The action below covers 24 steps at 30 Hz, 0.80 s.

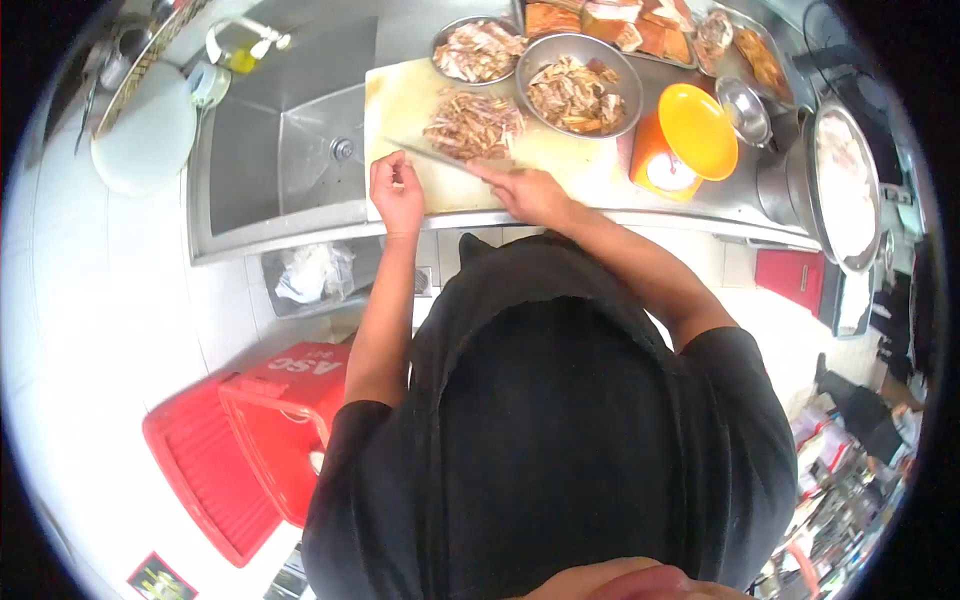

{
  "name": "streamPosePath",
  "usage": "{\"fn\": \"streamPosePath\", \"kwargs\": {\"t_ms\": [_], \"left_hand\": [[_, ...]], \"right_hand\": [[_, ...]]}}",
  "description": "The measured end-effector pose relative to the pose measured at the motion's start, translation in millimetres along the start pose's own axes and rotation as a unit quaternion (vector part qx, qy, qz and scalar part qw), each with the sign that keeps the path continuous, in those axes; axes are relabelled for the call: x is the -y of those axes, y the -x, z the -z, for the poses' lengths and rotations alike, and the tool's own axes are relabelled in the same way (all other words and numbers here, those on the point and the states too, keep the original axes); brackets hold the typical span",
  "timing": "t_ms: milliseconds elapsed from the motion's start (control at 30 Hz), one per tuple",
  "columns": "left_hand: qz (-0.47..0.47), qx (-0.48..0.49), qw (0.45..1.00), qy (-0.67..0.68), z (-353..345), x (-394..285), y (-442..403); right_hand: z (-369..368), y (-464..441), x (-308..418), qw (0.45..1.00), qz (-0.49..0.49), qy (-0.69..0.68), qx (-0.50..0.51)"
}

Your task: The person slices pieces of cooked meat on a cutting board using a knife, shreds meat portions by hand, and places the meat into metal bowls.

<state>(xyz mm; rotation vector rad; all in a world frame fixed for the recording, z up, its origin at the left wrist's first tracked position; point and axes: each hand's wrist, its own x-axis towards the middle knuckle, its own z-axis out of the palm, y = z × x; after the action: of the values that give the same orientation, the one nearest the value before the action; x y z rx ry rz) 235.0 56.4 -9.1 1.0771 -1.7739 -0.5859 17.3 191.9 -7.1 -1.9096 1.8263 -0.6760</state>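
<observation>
Board [395, 95]: pale, upper centre of frame, sink [310, 170] just beside on left
Meat pile [475, 125]: cut into strips, upper centre, loose on board
Knife [430, 153]: laid slantwise along near side of pile, tip toward left hand
Right hand [535, 197]: closed on knife handle
Left hand [400, 195]: fingers curled in, near knife tip — cannot tell if holding anything
Stage: probably mid-cutting or brief pause, judging by strips and blade
Handling need: firm handle grip, curled fingers kept off blade
Far edge: plate of meat [480, 52] and steel bowl [575, 47] close behind pile, little room
Right edge: orange scale [660, 165], blocks sideways sweep
Near edge: counter lip [600, 216] just below wrists — low clearance
Open room: bare board left of pile, plus strip below bowl
</observation>
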Motion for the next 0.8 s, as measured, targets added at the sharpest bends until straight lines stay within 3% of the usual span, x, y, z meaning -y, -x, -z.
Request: {"fn": "streamPosePath", "kwargs": {"t_ms": [167, 367, 467, 667, 767, 800], "left_hand": [[-0.105, 0.109, 0.988, 0.03, -38.6, -55.0, -34.3], [-0.251, 0.269, 0.929, 0.032, -137.2, -116.5, -59.6], [-0.252, 0.366, 0.896, 0.024, -193.1, -130.3, -53.0], [-0.235, 0.45, 0.86, -0.056, -272.5, -146.6, -44.0], [-0.109, 0.524, 0.836, -0.12, -286.2, -171.2, -51.0], [-0.108, 0.521, 0.84, -0.106, -292.3, -167.7, -50.1]], "right_hand": [[-14.2, 2.2, -15.3, 0.999, -0.007, -0.029, 0.021], [-8.4, -4.4, -21.1, 0.994, -0.038, -0.055, 0.085], [-19.6, -6.2, -28.2, 0.993, -0.052, -0.058, 0.089], [10.2, -7.7, -23.9, 0.983, -0.086, -0.086, 0.137], [-15.1, -12.6, -39.6, 0.987, -0.033, -0.128, 0.094], [-10.8, -11.7, -40.4, 0.987, -0.026, -0.139, 0.076]]}}
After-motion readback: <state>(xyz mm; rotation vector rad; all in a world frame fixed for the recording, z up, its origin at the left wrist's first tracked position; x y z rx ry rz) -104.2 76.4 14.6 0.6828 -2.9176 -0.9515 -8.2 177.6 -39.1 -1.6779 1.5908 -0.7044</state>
